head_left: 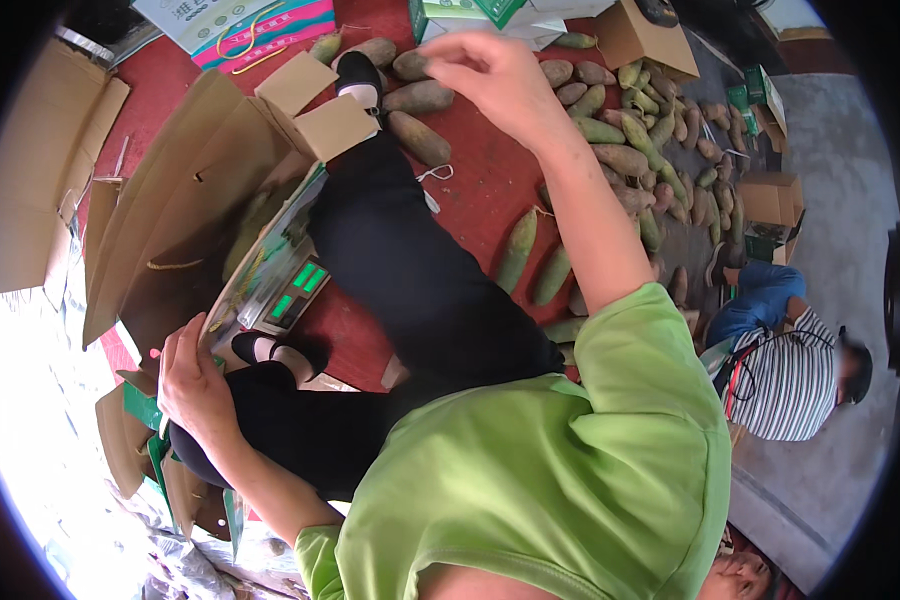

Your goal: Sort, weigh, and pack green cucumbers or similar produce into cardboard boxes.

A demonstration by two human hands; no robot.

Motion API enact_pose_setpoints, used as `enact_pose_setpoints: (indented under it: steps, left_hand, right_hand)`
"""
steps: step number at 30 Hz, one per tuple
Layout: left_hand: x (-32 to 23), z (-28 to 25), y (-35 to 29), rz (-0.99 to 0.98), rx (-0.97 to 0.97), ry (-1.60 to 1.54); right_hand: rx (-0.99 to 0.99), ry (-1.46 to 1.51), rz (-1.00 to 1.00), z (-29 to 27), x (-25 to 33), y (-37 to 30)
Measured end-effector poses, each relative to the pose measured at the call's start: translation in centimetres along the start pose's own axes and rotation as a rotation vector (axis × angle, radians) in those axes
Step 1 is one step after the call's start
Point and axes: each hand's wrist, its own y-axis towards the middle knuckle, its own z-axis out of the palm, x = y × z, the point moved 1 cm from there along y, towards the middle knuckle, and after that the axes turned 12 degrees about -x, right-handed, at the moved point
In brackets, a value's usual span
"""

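My left hand (196,384) grips the near edge of a tall open cardboard box (175,210), its fingers bent over the rim. Dim green radishes (253,232) show inside the box. Against its right side is a scale with a lit green display (298,292). My right hand (485,78) reaches out over the red floor, fingers curved, thumb and forefinger apart. Its fingertips overlap a short brownish radish (409,66); whether they touch it I cannot tell. Close by lie a greyish radish (419,97) and a longer brown-green one (419,139).
Many green and brown radishes (650,130) spread across the floor to the right. Printed cartons (255,35) and a brown box (650,40) stand at the back. A person in a striped shirt (785,385) sits at the right. My black-clad legs (400,260) lie between box and radishes.
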Motion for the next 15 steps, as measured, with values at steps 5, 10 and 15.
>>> enact_pose_setpoints:
  steps: [5,10,15]
  left_hand:
    - [0.8,0.4,-0.4,0.051,-0.04,-0.02]
    - [0.7,0.7,-0.5,0.067,-0.054,-0.044]
    - [0.3,0.9,-0.4,0.073,-0.059,-0.033]
  right_hand:
    - [-0.059,-0.024,0.419,-1.6,-9.2,-7.2]
    - [0.043,-0.373,0.494,0.1,-19.8,-18.4]
    - [0.07,-0.426,0.804,0.6,-25.2,-27.7]
